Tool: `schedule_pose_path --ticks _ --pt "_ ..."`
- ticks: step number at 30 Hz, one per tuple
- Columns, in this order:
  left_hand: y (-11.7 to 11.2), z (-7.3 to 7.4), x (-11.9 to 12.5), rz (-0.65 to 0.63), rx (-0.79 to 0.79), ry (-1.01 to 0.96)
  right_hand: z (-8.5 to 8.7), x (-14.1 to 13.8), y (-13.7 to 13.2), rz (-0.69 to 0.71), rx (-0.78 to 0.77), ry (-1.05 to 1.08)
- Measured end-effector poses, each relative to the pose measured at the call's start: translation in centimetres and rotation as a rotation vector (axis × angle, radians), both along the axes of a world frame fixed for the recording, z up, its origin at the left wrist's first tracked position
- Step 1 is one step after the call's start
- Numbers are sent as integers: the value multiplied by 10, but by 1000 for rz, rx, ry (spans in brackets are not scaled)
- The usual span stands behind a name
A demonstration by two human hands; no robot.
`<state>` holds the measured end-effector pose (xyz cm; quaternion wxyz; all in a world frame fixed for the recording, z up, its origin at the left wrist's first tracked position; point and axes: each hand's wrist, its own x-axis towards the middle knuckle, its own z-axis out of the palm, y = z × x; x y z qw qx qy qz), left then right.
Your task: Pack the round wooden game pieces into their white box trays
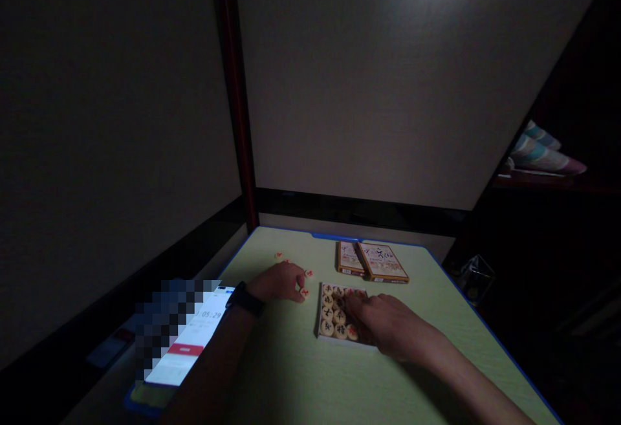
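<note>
My left hand (285,281) is over the table, its thumb and fingers closed on a round Chinese chess piece (304,292) with a red character. Just beyond the fingertips lies another red-marked piece (309,273), and a further one (278,255) sits farther back. My right hand (381,319) reaches over a shallow white box (321,338) holding rows of chess pieces, most with black characters and a few with red. Its fingers are bent down among the pieces at the box's right part, which the hand covers. What those fingertips hold, if anything, is hidden.
Two flat printed boxes (385,262) overlap at the back of the green table (291,373). A lit phone screen (189,341) showing a timer stands at the left edge. Walls rise behind and left; striped fabric (546,150) lies on a shelf at right.
</note>
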<state>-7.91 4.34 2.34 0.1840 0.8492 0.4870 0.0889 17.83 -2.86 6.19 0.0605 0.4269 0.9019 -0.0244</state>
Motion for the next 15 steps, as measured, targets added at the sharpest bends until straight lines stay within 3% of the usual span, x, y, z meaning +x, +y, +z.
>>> schedule_pose_path --ticks 6,15 --pt "-2 4 1 8 -52 -15 -2 -1 4 -120 52 9" --pt "0 0 -1 3 -64 -45 -13 3 6 -73 100 27"
